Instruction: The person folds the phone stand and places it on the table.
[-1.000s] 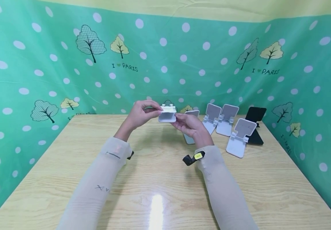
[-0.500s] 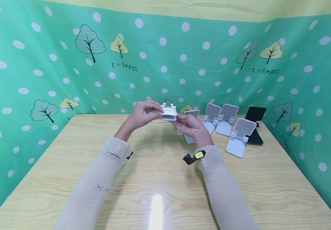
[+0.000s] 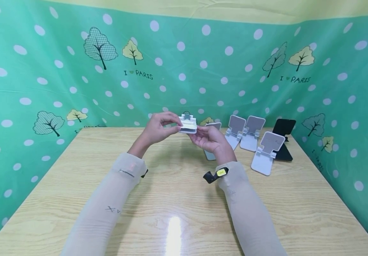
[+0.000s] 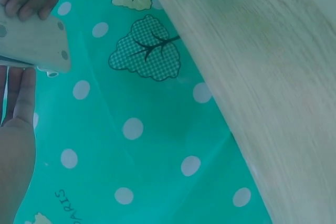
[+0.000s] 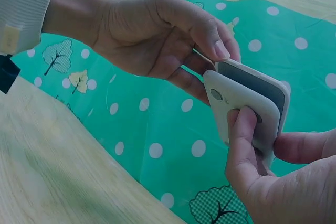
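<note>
A white folding phone stand (image 3: 188, 125) is held up above the far part of the table, its two plates folded near each other with a narrow gap between them. My left hand (image 3: 162, 127) pinches its left side, the thumb resting on one plate in the right wrist view. My right hand (image 3: 212, 139) grips the opposite side. In that same view, right-hand fingers (image 5: 242, 135) press on the base (image 5: 239, 94), which has round grey pads. The left wrist view catches only part of the stand (image 4: 52, 40), at its left edge.
Several unfolded white phone stands stand at the back right: one (image 3: 213, 125) partly behind my right hand, others (image 3: 236, 124) (image 3: 255, 125), and one nearer (image 3: 264, 161). A black stand (image 3: 284, 127) is beside them. A green dotted cloth (image 3: 171, 71) hangs behind the wooden table (image 3: 177, 192).
The plates of the held phone stand have come closer together, so less of the lower plate shows. Both hands stay almost in place.
</note>
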Demonstrator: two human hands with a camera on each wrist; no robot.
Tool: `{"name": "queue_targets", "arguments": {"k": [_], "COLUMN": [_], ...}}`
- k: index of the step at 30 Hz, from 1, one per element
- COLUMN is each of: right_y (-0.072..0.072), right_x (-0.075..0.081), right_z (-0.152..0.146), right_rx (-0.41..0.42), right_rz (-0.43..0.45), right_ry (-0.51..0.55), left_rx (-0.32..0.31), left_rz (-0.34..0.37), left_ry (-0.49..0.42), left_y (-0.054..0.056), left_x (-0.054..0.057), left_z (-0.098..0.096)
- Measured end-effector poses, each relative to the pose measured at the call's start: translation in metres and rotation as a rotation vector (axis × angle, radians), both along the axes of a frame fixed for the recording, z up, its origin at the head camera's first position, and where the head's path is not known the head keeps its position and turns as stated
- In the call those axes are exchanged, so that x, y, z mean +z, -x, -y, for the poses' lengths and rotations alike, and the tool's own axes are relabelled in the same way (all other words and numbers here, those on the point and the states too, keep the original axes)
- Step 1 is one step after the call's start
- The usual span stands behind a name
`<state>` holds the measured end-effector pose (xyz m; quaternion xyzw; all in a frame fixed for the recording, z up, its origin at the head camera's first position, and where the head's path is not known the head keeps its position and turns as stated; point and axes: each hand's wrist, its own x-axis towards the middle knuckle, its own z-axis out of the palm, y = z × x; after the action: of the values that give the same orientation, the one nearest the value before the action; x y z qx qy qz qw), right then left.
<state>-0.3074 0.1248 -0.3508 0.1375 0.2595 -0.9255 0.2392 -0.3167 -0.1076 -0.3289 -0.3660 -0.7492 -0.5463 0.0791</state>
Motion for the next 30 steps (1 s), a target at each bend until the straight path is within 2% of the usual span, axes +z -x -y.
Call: {"name": "queue_targets", "arguments": {"k": [8,13,21,30], "right_y": [0.000,0.001,0.001,0.000], "right_x": [0.002,0.001,0.000,0.000], "right_z": [-0.001,-0.002,-0.001,0.001], "right_rx": [-0.001,0.007,0.037,0.051], "right_rz": [-0.037,-0.066,-0.111,-0.158], "right_ry": [-0.024,-0.063,-0.077,-0.170], "left_rx": [0.002,0.007,0.006,0.027], "left_rz": [0.027,0.023,0.015,-0.020], "left_ry": [-0.002,0.006,0.035,0.094], "left_y": [-0.020,-0.023,-0.023,-0.003], "left_x": [0.013,0.014,0.012,-0.008], "left_z": [-0.006,-0.008,-0.007,-0.002]}}
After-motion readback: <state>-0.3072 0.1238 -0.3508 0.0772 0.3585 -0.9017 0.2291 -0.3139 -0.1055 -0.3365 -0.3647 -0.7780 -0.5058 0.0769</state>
